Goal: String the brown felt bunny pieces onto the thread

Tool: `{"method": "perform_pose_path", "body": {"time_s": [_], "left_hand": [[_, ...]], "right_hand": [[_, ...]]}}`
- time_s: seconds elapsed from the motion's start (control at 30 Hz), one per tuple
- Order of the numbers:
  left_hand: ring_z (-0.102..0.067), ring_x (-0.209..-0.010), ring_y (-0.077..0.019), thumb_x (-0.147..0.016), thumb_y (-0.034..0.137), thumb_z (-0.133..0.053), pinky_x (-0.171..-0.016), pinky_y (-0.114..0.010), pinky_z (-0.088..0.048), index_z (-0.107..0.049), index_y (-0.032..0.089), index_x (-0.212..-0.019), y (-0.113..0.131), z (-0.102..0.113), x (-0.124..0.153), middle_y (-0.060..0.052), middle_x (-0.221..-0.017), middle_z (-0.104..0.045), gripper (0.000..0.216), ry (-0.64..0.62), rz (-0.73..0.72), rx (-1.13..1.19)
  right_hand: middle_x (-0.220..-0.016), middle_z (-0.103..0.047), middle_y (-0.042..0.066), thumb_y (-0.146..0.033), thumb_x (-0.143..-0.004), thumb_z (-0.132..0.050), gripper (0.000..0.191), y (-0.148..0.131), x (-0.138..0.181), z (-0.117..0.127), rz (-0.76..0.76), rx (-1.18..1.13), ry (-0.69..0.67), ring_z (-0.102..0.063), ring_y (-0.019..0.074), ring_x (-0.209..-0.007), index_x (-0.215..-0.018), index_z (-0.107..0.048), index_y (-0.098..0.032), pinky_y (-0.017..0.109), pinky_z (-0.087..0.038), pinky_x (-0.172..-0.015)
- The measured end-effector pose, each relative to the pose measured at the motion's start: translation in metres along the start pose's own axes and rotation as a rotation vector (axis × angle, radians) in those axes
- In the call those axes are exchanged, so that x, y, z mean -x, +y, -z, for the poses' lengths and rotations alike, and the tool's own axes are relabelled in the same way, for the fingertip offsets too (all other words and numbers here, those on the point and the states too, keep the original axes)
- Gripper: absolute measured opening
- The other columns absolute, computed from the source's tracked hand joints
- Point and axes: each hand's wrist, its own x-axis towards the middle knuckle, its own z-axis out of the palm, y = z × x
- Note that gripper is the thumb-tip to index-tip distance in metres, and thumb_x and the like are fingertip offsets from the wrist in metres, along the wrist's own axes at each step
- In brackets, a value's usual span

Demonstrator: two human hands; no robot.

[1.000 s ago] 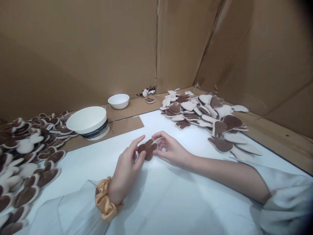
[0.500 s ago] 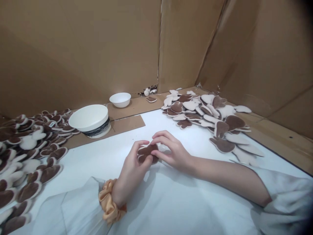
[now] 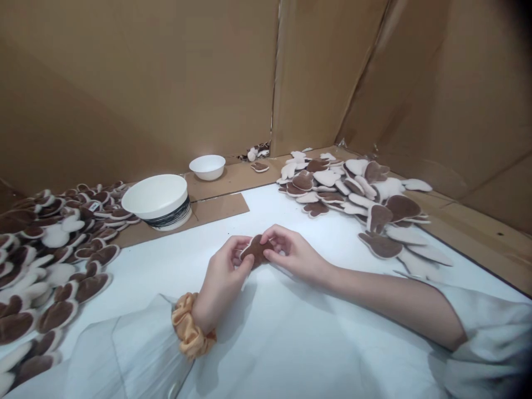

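A small brown plush piece with a pale edge (image 3: 256,250), rounded with ear-like lobes, is held up between both hands over the white tabletop (image 3: 199,244). My left hand (image 3: 226,271), with an orange scrunchie (image 3: 192,327) on its wrist, pinches the left side, thumb in front and fingers behind. On the other side, my right hand (image 3: 293,255) grips the piece between thumb and curled fingers. The fingertips hide part of its outline.
Many similar brown and white pieces are heaped at the left (image 3: 54,266) and at the right (image 3: 353,194). A large white bowl (image 3: 155,197) with black string round its base and a smaller white bowl (image 3: 208,166) stand at the back. Cardboard walls (image 3: 137,83) enclose the table.
The plush piece has been turned and raised, showing its brown face more fully. My right fingers have curled in and pinch its right side. The view has shifted slightly.
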Motion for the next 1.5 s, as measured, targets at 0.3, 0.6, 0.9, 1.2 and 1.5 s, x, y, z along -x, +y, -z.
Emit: {"method": "perform_pose_path", "body": {"time_s": [0.3, 0.6, 0.9, 1.2, 1.5], "left_hand": [[-0.046, -0.093, -0.0228, -0.078, 0.025, -0.046, -0.082, -0.035, -0.035, -0.060, 0.024, -0.093, -0.004, 0.010, -0.009, -0.003, -0.090, -0.060, 0.020, 0.019, -0.113, -0.412], [-0.045, -0.090, -0.0220, -0.078, 0.025, -0.048, -0.079, -0.033, -0.036, -0.061, 0.021, -0.086, 0.000, 0.009, -0.013, -0.003, -0.084, -0.058, 0.017, -0.011, -0.069, -0.448], [-0.046, -0.092, -0.0194, -0.084, 0.023, -0.040, -0.084, -0.034, -0.035, -0.063, 0.021, -0.091, -0.005, 0.009, -0.013, -0.001, -0.092, -0.062, 0.024, -0.036, -0.055, -0.421], [-0.046, -0.089, -0.0189, -0.083, 0.021, -0.041, -0.082, -0.033, -0.035, -0.062, 0.021, -0.090, -0.001, 0.007, -0.012, -0.001, -0.090, -0.061, 0.022, -0.017, -0.070, -0.447], [-0.045, -0.087, -0.0198, -0.084, 0.019, -0.040, -0.080, -0.034, -0.035, -0.061, 0.021, -0.088, -0.003, 0.007, -0.012, -0.002, -0.088, -0.059, 0.022, -0.021, -0.071, -0.474]], "right_hand": [[-0.088, -0.050, 0.005, -0.013, -0.076, -0.051, 0.016, 0.003, -0.002, 0.007, 0.133, 0.377, 0.043, -0.051, 0.0145, -0.081, -0.080, -0.064, -0.020, 0.028, -0.043, -0.069], [-0.087, -0.054, 0.005, -0.012, -0.082, -0.041, 0.024, 0.007, -0.002, 0.005, 0.256, 0.452, -0.134, -0.055, 0.0131, -0.078, -0.091, -0.062, -0.019, 0.026, -0.044, -0.073], [-0.089, -0.054, 0.004, -0.011, -0.084, -0.034, 0.025, 0.002, -0.005, 0.001, 0.189, 0.564, -0.185, -0.053, 0.0127, -0.079, -0.092, -0.057, -0.017, 0.026, -0.043, -0.073], [-0.092, -0.051, 0.002, -0.012, -0.084, -0.034, 0.020, 0.001, -0.005, -0.002, 0.217, 0.518, -0.234, -0.052, 0.0107, -0.079, -0.090, -0.052, -0.019, 0.023, -0.042, -0.072], [-0.092, -0.051, 0.005, -0.014, -0.084, -0.033, 0.022, -0.006, -0.006, -0.001, 0.161, 0.637, -0.275, -0.051, 0.0124, -0.079, -0.089, -0.055, -0.016, 0.025, -0.041, -0.073]]}}
